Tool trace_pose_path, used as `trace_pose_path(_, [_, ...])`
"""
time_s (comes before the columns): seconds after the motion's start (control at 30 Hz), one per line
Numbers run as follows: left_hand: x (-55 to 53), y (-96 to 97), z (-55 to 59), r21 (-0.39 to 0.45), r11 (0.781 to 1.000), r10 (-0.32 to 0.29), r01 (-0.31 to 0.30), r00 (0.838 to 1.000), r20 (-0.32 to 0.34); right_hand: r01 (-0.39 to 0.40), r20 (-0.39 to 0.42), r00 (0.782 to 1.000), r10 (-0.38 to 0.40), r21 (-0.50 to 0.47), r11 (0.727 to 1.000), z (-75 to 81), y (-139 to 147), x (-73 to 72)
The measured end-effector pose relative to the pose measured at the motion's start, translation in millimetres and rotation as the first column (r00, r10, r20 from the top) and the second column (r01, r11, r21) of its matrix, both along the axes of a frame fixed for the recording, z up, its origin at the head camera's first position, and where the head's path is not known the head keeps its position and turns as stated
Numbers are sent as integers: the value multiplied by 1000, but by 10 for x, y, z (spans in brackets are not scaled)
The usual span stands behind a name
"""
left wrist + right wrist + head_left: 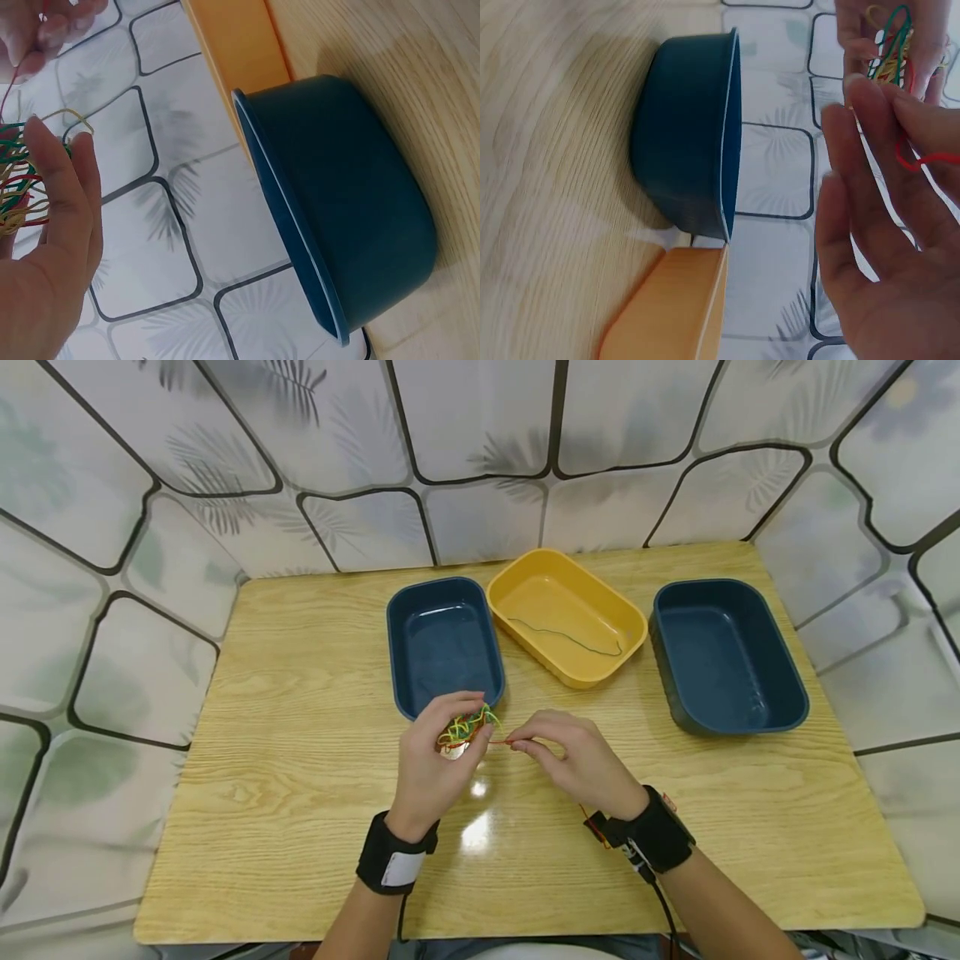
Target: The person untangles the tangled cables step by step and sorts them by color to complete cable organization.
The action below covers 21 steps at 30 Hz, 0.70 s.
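Observation:
My left hand [429,768] holds a tangled bundle of red, yellow and green strings [467,727] between thumb and fingers, above the table by the near edge of the left blue bin. One red string [499,742] runs out of the bundle to my right hand [581,760], which pinches it between thumb and index finger. In the right wrist view, that red string [930,158] passes across the palm side while the other fingers [862,195] extend loosely. From the left wrist view, the tangle [19,176] shows green, yellow and red loops between the fingers.
The left blue bin [392,643] stands just beyond my left hand. Beside it, a yellow bin [532,647] holds a single dark green string [562,633]. Another blue bin [675,693] stands at the right. All are on a wood-grain table [300,827] against a patterned curtain.

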<state>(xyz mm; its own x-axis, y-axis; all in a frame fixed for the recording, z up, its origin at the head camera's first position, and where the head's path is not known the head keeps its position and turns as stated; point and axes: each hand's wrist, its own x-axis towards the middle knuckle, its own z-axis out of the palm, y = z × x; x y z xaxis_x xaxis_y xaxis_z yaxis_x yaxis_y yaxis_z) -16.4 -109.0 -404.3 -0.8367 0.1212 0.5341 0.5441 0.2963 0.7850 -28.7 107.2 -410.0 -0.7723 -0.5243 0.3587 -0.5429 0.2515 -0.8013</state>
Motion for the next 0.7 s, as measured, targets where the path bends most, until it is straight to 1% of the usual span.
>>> trace_pose_path(0.1, [6,7,-5,32,999,31,-31,1000,1,16,-57,998,-17,-10,1000,-11,10,-8])
trace_pose_path(0.23, [13,33,-7,65,992,106,-105,994,-13,26,-110,993,-28,-21,999,-3,9,-6])
trace_pose_path(0.37, [25,58,-9,98,983,156,-153,987,-30,32,-187,982,-34,-12,999,16,-5,2])
trace_pose_path(0.43, [31,63,-15,126,979,163,-158,986,-27,29,-220,975,-31,-10,1000,28,-13,4])
trace_pose_path(0.6, [41,66,-21,203,969,134,-137,991,30,30,-269,962,-35,-20,999,51,-25,-12])
trace_pose_path(0.67, [44,63,-14,213,968,127,-134,991,45,41,-283,958,-48,-30,999,56,-22,-25])
trace_pose_path(0.7, [44,59,-11,205,969,133,-139,990,43,49,-290,955,-56,-30,998,57,-16,-33])
